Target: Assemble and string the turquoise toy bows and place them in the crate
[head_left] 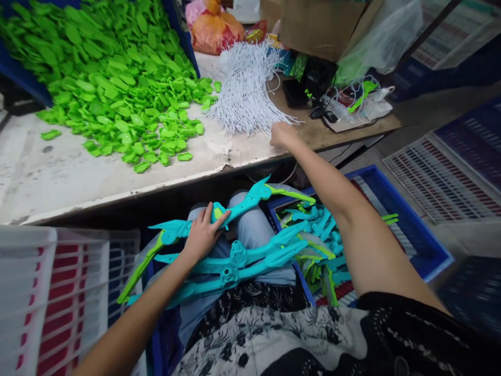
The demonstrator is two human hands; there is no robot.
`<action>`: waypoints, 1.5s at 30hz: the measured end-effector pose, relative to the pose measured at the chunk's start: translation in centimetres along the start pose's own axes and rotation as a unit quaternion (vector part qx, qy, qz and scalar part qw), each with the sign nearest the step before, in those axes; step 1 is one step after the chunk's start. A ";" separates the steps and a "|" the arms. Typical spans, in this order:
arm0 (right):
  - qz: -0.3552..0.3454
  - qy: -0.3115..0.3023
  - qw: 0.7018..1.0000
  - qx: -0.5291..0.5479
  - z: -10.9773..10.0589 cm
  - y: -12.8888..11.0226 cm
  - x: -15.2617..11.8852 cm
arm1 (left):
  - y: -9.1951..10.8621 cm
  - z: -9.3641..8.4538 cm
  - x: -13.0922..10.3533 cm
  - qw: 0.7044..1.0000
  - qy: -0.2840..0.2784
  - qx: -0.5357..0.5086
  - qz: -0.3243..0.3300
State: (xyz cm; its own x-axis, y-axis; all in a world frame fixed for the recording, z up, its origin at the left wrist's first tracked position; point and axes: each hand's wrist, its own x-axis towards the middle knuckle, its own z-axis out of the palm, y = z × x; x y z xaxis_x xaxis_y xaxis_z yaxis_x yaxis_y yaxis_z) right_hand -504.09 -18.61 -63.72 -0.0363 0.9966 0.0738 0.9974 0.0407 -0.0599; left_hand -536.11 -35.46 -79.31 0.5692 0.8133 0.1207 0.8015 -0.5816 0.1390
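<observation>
Across my lap lies a teal toy bow (245,206) with lime-green pieces at both ends and a green piece at its middle. My left hand (201,235) is on the middle of this bow, thumb and fingers to either side of the green piece. Several more teal bow parts (250,253) lie on my thighs just below it. At the table's front edge, my right hand (284,136) has its fingers closed at the near ends of a bundle of white strings (245,86). The fingertips are partly hidden, with string ends running to them.
A heap of green plastic pieces (113,89) spills from a blue crate onto the table (50,172). A blue crate (425,258) of teal and green bow parts stands at right. Slatted crates (49,292) are at left. A cardboard box (317,28) and plastic bags sit behind.
</observation>
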 end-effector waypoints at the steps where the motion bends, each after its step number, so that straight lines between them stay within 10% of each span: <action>1: 0.017 -0.025 0.999 0.032 -0.2 0.8 -1.2 | 0.0 -0.1 0.0 1.000 0.000 -0.008 0.001; 4: 0.036 -0.149 0.967 0.201 -0.2 3.8 -6.8 | 0.0 -0.8 -0.1 0.998 0.041 -0.051 0.024; 9: 0.030 -0.363 0.819 0.443 2.3 9.2 -20.5 | 2.7 -3.0 2.1 0.972 0.108 -0.197 0.073; 13: 0.150 -0.152 0.828 0.519 5.0 10.1 -26.4 | 8.0 -2.1 7.2 0.914 -0.066 -0.395 0.069; 18: 0.165 0.135 0.912 0.351 8.8 9.0 -25.7 | 14.7 2.1 12.8 0.749 -0.253 -0.600 -0.124; 24: 0.076 0.183 0.956 0.214 10.6 9.0 -25.3 | 18.5 4.2 15.0 0.611 -0.286 -0.706 -0.216; 33: -0.005 0.217 0.958 0.187 11.6 9.1 -25.7 | 21.0 5.2 16.8 0.483 -0.385 -0.768 -0.171; 40: 0.032 0.131 0.963 0.235 12.7 9.5 -26.1 | 20.6 3.9 16.0 0.623 -0.344 -0.683 -0.166; 45: 0.066 0.125 0.952 0.271 13.0 9.5 -26.5 | 12.6 -0.9 11.7 0.727 -0.278 -0.619 -0.110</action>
State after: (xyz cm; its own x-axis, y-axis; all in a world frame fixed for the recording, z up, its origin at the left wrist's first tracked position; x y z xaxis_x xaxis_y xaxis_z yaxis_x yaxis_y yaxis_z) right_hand -494.44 -43.69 -79.20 0.1702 0.9505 0.2598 0.8106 0.0148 -0.5855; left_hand -519.49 -33.33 -75.24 0.7137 0.5706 -0.4061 0.3020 0.2725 0.9135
